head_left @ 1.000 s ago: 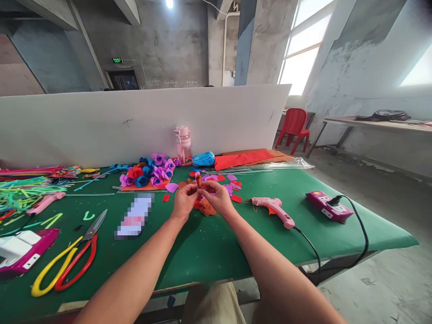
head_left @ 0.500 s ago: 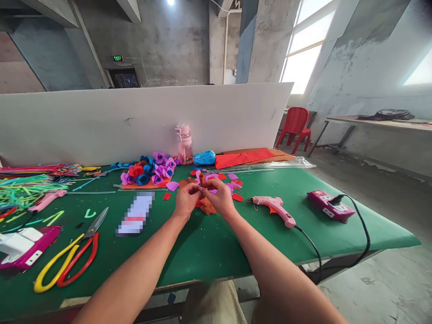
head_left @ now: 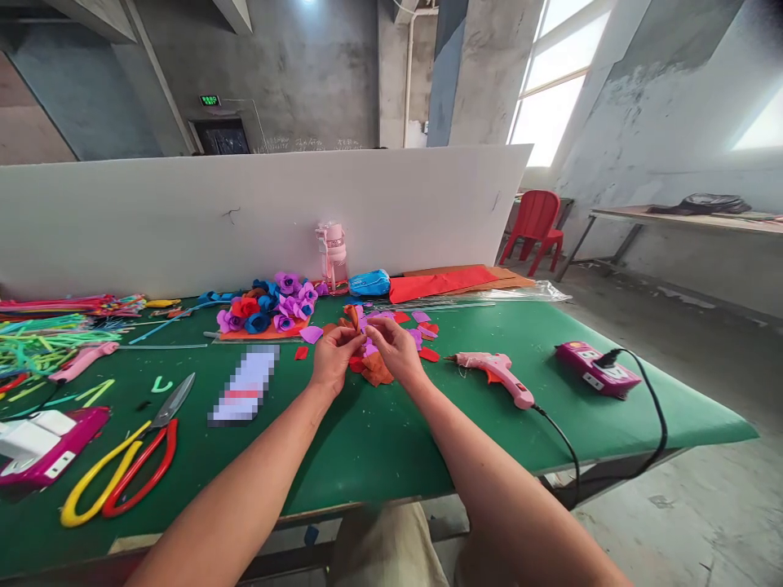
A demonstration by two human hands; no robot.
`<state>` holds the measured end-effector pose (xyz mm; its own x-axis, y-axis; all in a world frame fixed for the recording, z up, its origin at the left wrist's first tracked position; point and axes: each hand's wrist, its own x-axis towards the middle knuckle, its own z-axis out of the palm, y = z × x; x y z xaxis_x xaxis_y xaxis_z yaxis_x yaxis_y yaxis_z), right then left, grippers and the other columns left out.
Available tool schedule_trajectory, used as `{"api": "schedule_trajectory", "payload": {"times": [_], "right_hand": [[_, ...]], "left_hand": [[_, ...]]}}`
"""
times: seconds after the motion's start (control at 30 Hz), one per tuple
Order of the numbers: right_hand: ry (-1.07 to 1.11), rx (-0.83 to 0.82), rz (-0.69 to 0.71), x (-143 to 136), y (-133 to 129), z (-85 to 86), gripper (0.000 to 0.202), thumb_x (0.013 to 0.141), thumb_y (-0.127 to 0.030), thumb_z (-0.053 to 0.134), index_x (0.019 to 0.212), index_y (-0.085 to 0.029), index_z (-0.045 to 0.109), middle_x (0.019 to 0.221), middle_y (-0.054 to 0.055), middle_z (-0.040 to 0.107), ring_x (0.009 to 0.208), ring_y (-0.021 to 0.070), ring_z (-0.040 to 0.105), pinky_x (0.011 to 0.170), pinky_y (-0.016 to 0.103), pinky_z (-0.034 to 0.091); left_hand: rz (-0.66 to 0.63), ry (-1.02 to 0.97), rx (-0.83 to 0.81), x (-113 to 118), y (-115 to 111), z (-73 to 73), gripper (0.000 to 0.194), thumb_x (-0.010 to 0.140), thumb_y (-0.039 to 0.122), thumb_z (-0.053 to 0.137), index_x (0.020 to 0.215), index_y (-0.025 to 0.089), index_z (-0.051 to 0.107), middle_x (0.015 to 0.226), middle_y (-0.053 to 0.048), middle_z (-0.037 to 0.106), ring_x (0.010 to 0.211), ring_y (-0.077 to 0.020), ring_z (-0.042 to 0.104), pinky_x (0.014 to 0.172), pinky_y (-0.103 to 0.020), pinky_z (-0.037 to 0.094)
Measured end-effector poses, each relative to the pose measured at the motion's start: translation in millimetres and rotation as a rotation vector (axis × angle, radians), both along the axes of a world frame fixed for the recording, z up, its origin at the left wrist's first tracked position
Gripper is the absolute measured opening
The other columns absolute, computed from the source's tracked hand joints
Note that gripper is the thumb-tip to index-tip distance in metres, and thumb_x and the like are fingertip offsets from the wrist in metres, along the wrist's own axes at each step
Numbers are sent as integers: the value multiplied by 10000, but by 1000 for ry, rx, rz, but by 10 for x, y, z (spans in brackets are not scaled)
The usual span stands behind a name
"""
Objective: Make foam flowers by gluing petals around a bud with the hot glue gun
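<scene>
My left hand (head_left: 334,359) is closed in a pinch on a small brown-orange paper flower piece (head_left: 351,316), whose curled top rises above the fingers. My right hand (head_left: 392,349) meets it from the other side, thumb and fingertips pinched at the piece's edge; the exact contact is partly hidden. Beneath and around both hands lie loose paper petals (head_left: 378,369) in brown, red and purple. To the right a pink glue gun (head_left: 498,375) rests on its side, its nozzle toward the petals. Behind my left hand is a pile of finished purple, blue and red paper flowers (head_left: 294,306).
Red-and-yellow-handled scissors (head_left: 140,448) and a pixelated item (head_left: 245,386) lie left on the green table (head_left: 367,456). Pipe cleaners (head_left: 55,342) and another pink glue gun (head_left: 84,359) are farther left. Power strips (head_left: 596,371) sit at both sides. A pink bottle (head_left: 333,257) stands before the white board (head_left: 183,220).
The brown-orange piece has tipped and shifted slightly left with my left hand. My right fingertips have moved a little apart from the left ones. The view has shifted slightly.
</scene>
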<state>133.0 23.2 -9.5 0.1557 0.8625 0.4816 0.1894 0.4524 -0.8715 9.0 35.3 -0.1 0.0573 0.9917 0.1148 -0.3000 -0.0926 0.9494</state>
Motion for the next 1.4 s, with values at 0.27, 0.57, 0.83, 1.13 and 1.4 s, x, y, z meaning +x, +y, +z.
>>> {"api": "schedule_trajectory", "payload": {"times": [0.27, 0.57, 0.83, 1.13, 1.4], "right_hand": [[26, -3, 8, 1, -23, 29, 193, 772, -390, 593, 771, -200, 626, 727, 28, 670, 658, 168, 616, 616, 283, 494], [-36, 23, -6, -36, -96, 97, 145, 757, -324, 589, 787, -196, 650, 774, 35, 692, 698, 171, 637, 677, 299, 517], [-19, -5, -59, -23, -82, 95, 127, 742, -292, 557, 715, -194, 634, 690, 19, 677, 630, 166, 629, 623, 285, 507], [12, -16, -60, -18, -69, 86, 129, 728, -301, 550, 689, -203, 624, 661, 9, 669, 602, 164, 623, 571, 268, 494], [21, -47, -62, 6, -71, 93, 176, 754, -350, 558, 689, -197, 613, 652, 8, 647, 606, 157, 601, 574, 261, 466]], "left_hand": [[-17, -41, -39, -2, -10, 16, 361, 455, 307, 850, 658, 145, 600, 566, 36, 603, 490, -91, 562, 519, -219, 451], [-33, 24, 52, 12, -42, 34, 323, 501, 316, 835, 623, 150, 587, 523, 48, 570, 486, -84, 537, 524, -217, 443], [-147, -31, -18, 10, -94, 79, 355, 550, 308, 821, 775, 142, 602, 621, 33, 611, 494, -90, 568, 493, -219, 449], [-201, -73, -33, 6, -98, 91, 345, 588, 297, 792, 847, 137, 630, 689, 10, 643, 518, -96, 592, 517, -234, 480], [-171, -98, -58, -7, -78, 109, 324, 552, 268, 816, 786, 125, 644, 641, 12, 643, 502, -81, 567, 493, -207, 462]]}}
